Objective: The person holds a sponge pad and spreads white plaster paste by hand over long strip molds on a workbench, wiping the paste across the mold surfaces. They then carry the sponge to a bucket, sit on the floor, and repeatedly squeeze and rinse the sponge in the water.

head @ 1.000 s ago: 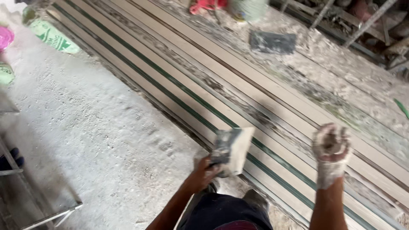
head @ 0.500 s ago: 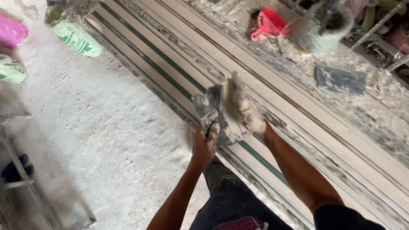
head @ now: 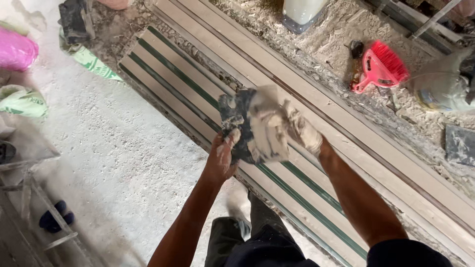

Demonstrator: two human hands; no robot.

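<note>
Both hands have drawn together since the earlier frames, when the right one was raised apart with a pale lump in it, and the view has slid along the floor so a red hand brush point(head: 383, 64) now shows at upper right. Now the left hand point(head: 221, 158) grips the lower edge of a dark, plaster-smeared flat board point(head: 236, 126), fingers closed around it from below, while the right hand point(head: 302, 129) (caked white almost to the wrist) presses a pale wad of plaster point(head: 264, 131) against the board's face, fingers curled over the wad. Board and plaster are held up in front of the person, above long tan moulding strips with green lines point(head: 198, 89) lying diagonally on the dusty floor point(head: 128, 163). As a judgement, the plaster looks soft, wet and sticky, prone to slump or drop off, so it is best cupped from beneath and kept pressed to the board; the board seems stiff and light, sensibly held by its cleaner lower edge. A white bucket point(head: 302, 12) stands at top, a pink bag point(head: 17, 49) at left.
</note>
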